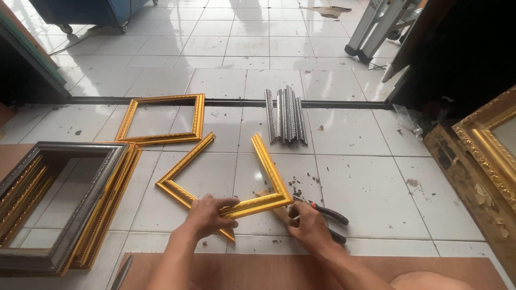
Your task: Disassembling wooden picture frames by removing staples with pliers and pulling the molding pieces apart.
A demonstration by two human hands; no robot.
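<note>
Two gold L-pieces being butted into a frame on the floor; joint looks loose.

L to R: stack of finished frames [59,204] lies at far left, well apart; left hand [207,215] is curled w/ fingers closed over the near corner where left gold L-piece [180,174] meets right gold L-piece [269,182], thumb on top, gripping both ends; right hand [307,225] lies mostly flat & part open, fingers pressing near the right piece's corner, no clear grip on anything; pliers [330,214] w/ red-black handles lie just beside it, touching or under the hand, can't tell which. Risk, as I judge it: far ends are still wide apart, so a nudge could slip the mitre out of line; the pliers so close could snag.
</note>
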